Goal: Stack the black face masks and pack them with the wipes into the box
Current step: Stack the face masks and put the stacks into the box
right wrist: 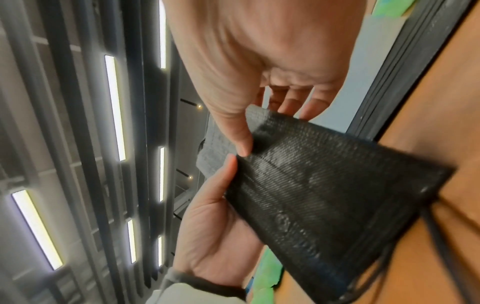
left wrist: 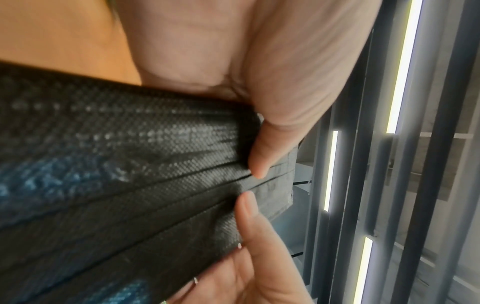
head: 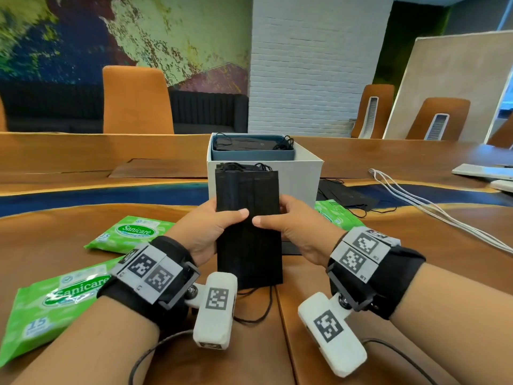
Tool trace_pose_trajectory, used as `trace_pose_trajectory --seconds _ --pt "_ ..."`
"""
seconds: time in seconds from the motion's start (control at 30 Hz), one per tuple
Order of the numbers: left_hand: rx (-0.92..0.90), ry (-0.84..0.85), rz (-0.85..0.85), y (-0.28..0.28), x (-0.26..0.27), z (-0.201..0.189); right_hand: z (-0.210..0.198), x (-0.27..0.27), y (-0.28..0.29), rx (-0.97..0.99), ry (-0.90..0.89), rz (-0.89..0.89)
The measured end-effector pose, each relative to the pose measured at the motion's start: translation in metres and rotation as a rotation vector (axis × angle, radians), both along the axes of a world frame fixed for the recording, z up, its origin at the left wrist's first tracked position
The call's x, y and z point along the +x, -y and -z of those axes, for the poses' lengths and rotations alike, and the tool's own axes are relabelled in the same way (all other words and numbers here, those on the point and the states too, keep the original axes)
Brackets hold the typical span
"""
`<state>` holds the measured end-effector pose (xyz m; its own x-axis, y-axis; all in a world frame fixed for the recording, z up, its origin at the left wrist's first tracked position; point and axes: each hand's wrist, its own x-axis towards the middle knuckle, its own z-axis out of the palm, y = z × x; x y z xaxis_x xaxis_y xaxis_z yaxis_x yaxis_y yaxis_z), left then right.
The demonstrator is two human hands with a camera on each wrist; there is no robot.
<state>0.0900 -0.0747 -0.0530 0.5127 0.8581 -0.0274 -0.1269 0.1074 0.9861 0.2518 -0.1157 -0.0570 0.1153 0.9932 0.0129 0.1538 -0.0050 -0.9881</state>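
Two hands hold a stack of black masks (head: 248,223) up above the wooden table (head: 416,245), right in front of the white box (head: 299,176). The stack stands tall, with its long side going up and down. The left hand (head: 206,229) grips the left edge and the right hand (head: 294,226) grips the right edge. Each thumb lies flat across the front of the stack, and the two thumb tips almost meet in the middle. The other fingers curl round behind the stack, so both hands pinch it between thumb and fingers. Thin black ear loops (head: 258,307) hang down from the bottom of the stack.

Inside the box sits a dark blue tray (head: 252,155) with more black masks (head: 244,143) lying in it. Some loose black masks (head: 347,195) lie flat on the table to the right of the box.

Two green wipes packs (head: 55,298) lie on the table to the left of the hands. One more green pack (head: 333,213) lies just behind the right hand. White cables (head: 433,207) run across the table on the right
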Motion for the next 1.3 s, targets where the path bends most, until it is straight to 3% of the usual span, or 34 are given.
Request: trace_pose_trajectory --seconds 0.17,0.43,0.57,0.67,0.73,1.07,1.3 --pt "-0.023 -0.003 0.000 -0.001 -0.004 -0.003 0.001 0.014 0.003 -0.041 0.296 0.064" --pt "0.052 -0.187 0.043 0.002 -0.004 -0.003 -0.022 0.043 0.010 -0.183 0.586 -0.124" --pt "0.011 -0.056 -0.050 -0.004 -0.012 -0.010 -0.043 0.064 0.002 -0.405 0.942 -0.218" --pt "-0.017 0.087 -0.067 -0.009 -0.022 -0.016 -0.046 0.071 -0.008 -0.459 1.250 -0.209" --pt "-0.028 0.134 -0.047 -0.009 -0.025 -0.019 -0.042 0.070 -0.014 -0.487 1.356 -0.212" --pt "-0.014 0.058 -0.050 -0.008 -0.020 -0.015 -0.020 0.059 -0.025 -0.550 1.470 -0.314" --pt "-0.017 0.060 -0.050 -0.009 -0.021 -0.016 -0.025 0.063 -0.023 -0.429 1.321 -0.358"
